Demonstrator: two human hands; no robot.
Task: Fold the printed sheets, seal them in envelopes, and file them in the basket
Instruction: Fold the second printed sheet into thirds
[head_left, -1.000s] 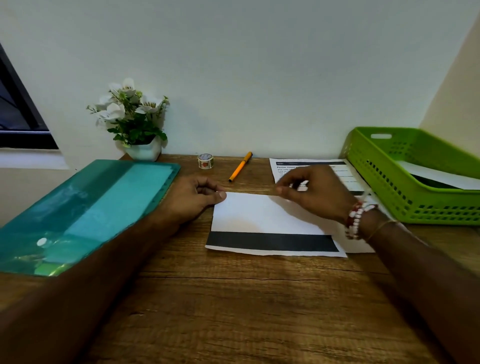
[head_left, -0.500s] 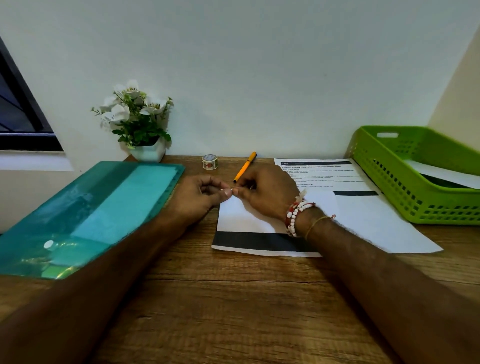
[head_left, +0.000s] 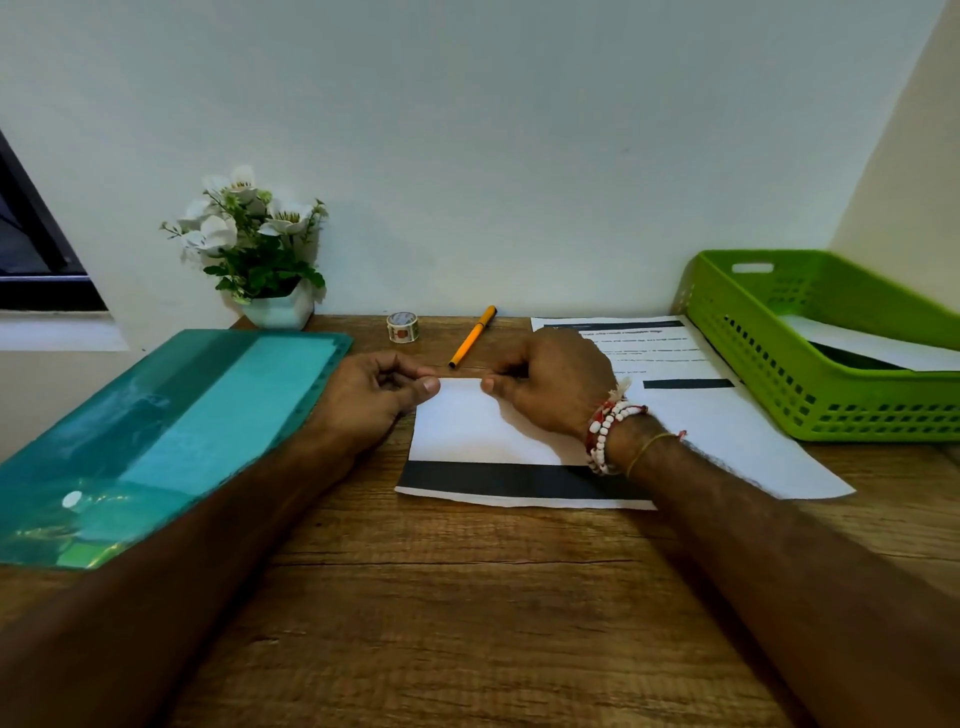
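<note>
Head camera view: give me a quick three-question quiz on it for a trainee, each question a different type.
1. True or false: the pen lies on the table, outside the basket.
2. Multiple choice: the left hand and right hand both pinch the far edge of: A the pen; B the folded sheet; C the basket.
3. Fill in: the folder lies on the person's ___ side of the table.

Key: 1 true; 2 B; 3 left.
</note>
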